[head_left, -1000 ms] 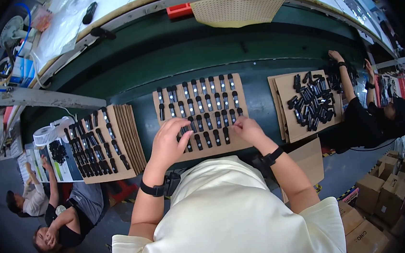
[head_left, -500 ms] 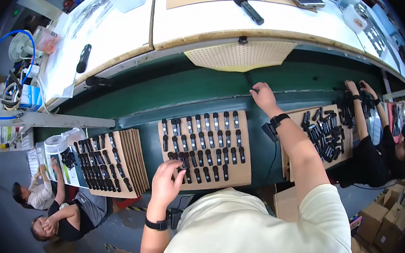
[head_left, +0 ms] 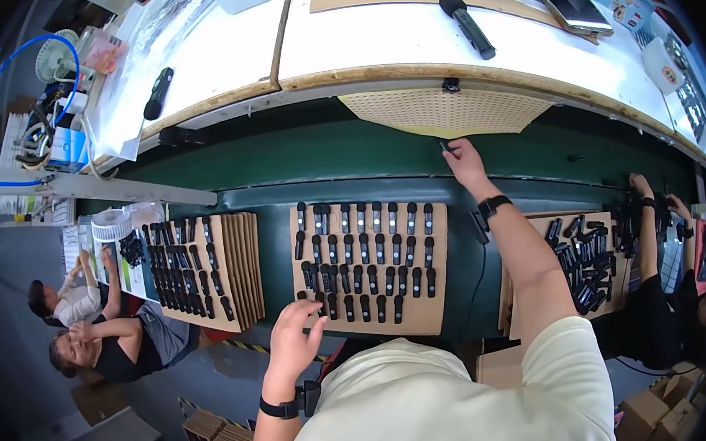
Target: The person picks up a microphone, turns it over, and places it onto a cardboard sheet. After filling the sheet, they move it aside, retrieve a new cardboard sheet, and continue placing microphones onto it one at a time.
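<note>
**Small black piece pinched at the far edge of the belt**

Green conveyor belt runs across my view, with a white counter beyond it. My right hand reaches far over the belt and pinches a small black piece at its fingertips, just under a perforated tan panel. I judge the piece light, rigid and smooth, so best taken across its narrow sides with thumb and forefinger; it could slip. My left hand hovers open, fingers spread, at the near edge of a cardboard sheet carrying rows of similar black pieces, holding nothing.

Left of that lies a stack of cardboard sheets, also loaded. On the right another sheet holds a loose heap, where another person's hands work. My outstretched forearm crosses above the middle sheet's right corner.
</note>
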The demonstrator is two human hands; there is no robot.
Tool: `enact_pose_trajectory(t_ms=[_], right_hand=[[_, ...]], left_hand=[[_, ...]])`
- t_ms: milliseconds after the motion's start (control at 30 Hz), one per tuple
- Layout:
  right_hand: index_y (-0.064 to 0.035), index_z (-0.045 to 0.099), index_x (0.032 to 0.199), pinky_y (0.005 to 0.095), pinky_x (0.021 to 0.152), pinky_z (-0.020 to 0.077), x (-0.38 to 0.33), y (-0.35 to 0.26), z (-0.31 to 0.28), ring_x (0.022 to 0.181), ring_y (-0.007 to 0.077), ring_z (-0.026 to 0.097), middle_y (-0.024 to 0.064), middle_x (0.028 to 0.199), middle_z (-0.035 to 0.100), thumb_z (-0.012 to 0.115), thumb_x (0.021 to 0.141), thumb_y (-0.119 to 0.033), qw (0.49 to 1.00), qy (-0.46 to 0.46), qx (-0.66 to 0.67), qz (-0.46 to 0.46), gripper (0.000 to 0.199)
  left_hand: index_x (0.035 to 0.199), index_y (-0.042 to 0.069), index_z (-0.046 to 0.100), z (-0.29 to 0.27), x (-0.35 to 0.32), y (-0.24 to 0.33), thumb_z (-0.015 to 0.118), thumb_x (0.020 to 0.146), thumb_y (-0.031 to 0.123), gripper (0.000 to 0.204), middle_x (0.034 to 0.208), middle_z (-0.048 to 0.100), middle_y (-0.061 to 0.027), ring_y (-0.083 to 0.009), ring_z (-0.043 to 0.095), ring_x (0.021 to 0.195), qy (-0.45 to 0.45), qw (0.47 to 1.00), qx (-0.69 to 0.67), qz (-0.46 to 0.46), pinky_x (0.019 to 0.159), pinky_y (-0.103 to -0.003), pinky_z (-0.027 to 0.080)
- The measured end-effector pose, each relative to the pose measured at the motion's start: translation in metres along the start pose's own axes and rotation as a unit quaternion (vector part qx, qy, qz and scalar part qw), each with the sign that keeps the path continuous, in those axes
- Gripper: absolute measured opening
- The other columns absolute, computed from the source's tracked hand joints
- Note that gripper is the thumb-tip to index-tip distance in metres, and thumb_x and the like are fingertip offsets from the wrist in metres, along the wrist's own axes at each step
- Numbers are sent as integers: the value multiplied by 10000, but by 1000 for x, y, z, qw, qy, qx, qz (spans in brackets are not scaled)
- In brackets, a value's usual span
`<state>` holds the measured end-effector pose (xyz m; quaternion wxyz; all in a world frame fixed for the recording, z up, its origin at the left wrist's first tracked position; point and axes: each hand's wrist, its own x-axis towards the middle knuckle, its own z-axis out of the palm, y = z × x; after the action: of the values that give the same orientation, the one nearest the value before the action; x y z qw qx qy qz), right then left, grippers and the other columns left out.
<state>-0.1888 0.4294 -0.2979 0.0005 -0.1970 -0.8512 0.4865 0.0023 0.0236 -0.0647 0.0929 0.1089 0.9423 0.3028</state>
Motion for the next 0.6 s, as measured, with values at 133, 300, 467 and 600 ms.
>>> enact_pose_trajectory(t_ms=[133,300,467,600], right_hand=[[7,627,1039,252,718,488,-72,-66,-23,796,134,603,46,907,654,634,899,-64,944,-78,318,39,157],[-3,631,1068,251,732,484,-200,-139,-57,799,115,586,30,920,632,638,875,5,923,-110,368,-27,193],[2,642,1054,257,731,477,-294,-190,-74,793,139,582,60,910,622,698,802,43,945,-106,239,-196,262],[3,651,1023,271,713,475,-335,-217,-69,782,165,585,77,896,618,728,767,38,938,-71,188,-283,270]], left_hand=[[1014,13,644,-1,10,6,687,801,9,217,1044,658,-154,-319,630,999,22,998,-19,56,868,-375,504],[997,16,658,-10,29,34,718,785,27,221,1035,667,-140,-307,638,967,32,979,-114,166,844,-374,509],[1055,5,658,-31,29,78,712,752,4,308,1040,672,-148,-298,639,974,7,946,-157,285,867,-380,501],[1059,19,648,-34,23,85,745,738,24,336,979,668,-134,-291,643,902,-11,915,-161,371,801,-370,511]])
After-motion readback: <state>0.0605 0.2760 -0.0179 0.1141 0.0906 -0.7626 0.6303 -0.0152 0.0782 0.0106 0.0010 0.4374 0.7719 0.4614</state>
